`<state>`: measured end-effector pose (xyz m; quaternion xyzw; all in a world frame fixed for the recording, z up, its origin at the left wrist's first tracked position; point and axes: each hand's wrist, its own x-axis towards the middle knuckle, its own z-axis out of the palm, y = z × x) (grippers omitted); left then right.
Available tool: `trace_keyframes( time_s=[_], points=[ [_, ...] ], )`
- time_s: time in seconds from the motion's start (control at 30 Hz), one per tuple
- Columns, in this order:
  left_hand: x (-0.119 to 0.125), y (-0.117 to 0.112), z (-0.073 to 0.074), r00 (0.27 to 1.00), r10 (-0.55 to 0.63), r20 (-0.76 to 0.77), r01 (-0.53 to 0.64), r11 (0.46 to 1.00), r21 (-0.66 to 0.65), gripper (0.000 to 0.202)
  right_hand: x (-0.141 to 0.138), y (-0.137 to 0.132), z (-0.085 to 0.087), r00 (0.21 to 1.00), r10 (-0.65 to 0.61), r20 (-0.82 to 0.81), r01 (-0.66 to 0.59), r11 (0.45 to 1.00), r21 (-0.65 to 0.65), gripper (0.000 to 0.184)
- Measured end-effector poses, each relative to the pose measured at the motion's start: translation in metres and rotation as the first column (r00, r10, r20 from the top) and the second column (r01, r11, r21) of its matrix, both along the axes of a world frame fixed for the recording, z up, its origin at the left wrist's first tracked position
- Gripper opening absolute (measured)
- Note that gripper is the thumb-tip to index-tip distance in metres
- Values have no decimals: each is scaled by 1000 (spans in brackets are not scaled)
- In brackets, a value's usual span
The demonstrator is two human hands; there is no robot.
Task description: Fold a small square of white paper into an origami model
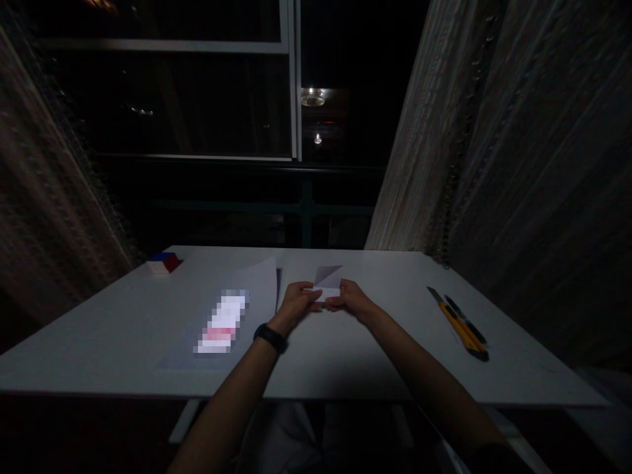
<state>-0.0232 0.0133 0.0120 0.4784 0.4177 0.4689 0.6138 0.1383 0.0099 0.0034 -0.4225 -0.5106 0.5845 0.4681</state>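
A small white folded piece of paper (327,281) stands above the white table (395,342), one flap raised. My left hand (296,304) pinches its left edge, and a dark band circles that wrist. My right hand (351,299) pinches the paper's right edge. Both hands meet near the middle of the table, fingers closed on the paper.
A large white sheet (232,316) lies to the left of my hands. A yellow utility knife (457,324) and a dark pen (465,319) lie at the right. A red and blue block (162,262) sits at the far left corner. Curtains hang on both sides of a dark window.
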Motion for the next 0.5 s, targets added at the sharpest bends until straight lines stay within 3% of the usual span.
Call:
trace_keyframes(
  time_s=[0.13, 0.27, 0.5],
  points=[
    [0, 3, -4, 998, -69, -11, 68, 997, -37, 46, 2, 0, 2, 999, -2, -38, 2, 1000, 5, 53],
    [0, 5, -8, 995, -97, -23, 97, 995, -29, 46, 7, 0, 4, 997, 73, 36, -72, 997, -22, 50],
    [0, 6, -8, 997, -78, -10, 78, 996, -40, 45, 18, 2, 5, 986, 162, 30, -161, 985, -55, 63]
  ],
)
